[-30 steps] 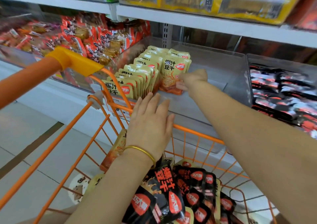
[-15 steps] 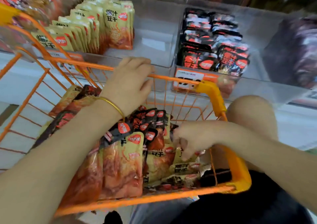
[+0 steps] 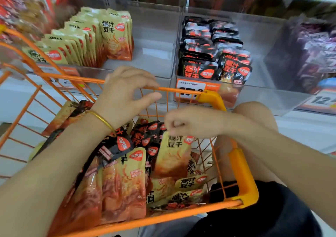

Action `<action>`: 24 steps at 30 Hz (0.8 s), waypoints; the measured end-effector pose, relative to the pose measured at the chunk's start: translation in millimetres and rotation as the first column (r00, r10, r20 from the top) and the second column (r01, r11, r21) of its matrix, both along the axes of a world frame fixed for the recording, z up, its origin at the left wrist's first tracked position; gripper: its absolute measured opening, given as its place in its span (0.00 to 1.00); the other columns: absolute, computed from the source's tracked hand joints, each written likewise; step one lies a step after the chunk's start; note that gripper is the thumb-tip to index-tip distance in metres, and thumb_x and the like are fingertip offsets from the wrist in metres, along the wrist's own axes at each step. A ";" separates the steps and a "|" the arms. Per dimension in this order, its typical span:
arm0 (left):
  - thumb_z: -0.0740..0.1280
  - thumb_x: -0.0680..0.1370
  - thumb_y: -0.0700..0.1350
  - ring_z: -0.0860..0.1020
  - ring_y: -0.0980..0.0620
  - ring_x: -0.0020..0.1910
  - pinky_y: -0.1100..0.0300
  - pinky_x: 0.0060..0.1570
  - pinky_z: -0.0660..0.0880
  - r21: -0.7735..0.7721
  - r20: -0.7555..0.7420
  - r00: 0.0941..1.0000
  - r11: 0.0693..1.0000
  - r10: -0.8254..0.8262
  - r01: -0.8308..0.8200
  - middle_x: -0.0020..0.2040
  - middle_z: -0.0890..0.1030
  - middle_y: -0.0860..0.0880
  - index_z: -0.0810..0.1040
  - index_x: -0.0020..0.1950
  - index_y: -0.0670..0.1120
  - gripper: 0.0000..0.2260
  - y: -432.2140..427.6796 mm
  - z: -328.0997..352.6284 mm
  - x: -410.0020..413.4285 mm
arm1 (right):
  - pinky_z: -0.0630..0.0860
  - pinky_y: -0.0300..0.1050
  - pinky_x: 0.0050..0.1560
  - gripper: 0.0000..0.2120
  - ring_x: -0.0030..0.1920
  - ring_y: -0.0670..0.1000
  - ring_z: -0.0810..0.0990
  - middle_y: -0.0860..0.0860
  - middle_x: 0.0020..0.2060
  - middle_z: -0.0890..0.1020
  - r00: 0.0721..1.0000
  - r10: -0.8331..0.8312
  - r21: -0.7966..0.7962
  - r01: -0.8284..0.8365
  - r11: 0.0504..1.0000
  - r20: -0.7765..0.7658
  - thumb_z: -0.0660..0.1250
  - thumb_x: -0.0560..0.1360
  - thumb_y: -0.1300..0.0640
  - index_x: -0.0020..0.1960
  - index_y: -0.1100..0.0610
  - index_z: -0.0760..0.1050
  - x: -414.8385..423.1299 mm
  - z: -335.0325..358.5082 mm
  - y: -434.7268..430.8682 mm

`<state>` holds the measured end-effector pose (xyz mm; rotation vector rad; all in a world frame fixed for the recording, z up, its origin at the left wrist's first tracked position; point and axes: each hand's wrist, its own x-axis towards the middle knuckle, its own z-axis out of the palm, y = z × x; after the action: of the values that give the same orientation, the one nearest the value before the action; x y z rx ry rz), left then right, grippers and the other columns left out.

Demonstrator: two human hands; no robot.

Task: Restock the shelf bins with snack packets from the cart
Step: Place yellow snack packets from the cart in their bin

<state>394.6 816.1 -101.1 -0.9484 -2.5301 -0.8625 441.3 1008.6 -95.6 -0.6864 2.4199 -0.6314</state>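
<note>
Left hand [image 3: 125, 95] hooks fingers [image 3: 143, 81] over cart rim [image 3: 181, 91]; right hand [image 3: 183, 122] pinches yellow packet [image 3: 172, 156].

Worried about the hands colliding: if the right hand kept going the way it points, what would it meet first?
Most likely the left hand, holding the cart rim. The right hand, pinching a yellow packet, points left toward its wrist, though depth is unclear.

The right hand [image 3: 183, 123], earlier at the bin [image 3: 154, 55], now pinches a yellow packet [image 3: 172, 156], seemingly lifting it.
</note>
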 end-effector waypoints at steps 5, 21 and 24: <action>0.70 0.72 0.56 0.80 0.63 0.42 0.72 0.44 0.73 0.313 0.516 0.827 0.948 -0.222 0.059 0.40 0.84 0.56 0.78 0.53 0.52 0.13 -5.0 14.0 2.6 | 0.65 0.30 0.29 0.05 0.25 0.39 0.68 0.44 0.25 0.70 0.919 -0.309 -0.346 0.214 0.913 -0.246 0.66 0.76 0.61 0.42 0.57 0.72 -20.3 41.7 -0.5; 0.63 0.78 0.44 0.72 0.46 0.62 0.55 0.61 0.68 0.148 0.158 0.835 0.823 0.528 -0.548 0.62 0.76 0.44 0.72 0.66 0.41 0.17 -53.3 7.9 -34.9 | 0.59 0.33 0.18 0.08 0.19 0.43 0.69 0.49 0.23 0.75 0.795 -0.602 -0.582 0.527 0.620 0.078 0.71 0.73 0.58 0.37 0.56 0.74 -158.1 51.3 -78.2; 0.60 0.79 0.47 0.64 0.40 0.71 0.45 0.70 0.58 -0.142 0.058 0.848 0.845 0.527 -0.516 0.69 0.69 0.39 0.69 0.69 0.41 0.20 -53.4 -7.0 -35.4 | 0.72 0.37 0.26 0.14 0.16 0.42 0.70 0.50 0.20 0.75 0.710 -0.698 -0.405 0.613 0.678 -0.094 0.70 0.74 0.57 0.32 0.56 0.71 -209.4 24.7 -86.0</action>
<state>359.2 762.7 -108.0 -0.2061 -2.7367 -0.5961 231.9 922.6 -70.9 0.0532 2.8113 -1.3660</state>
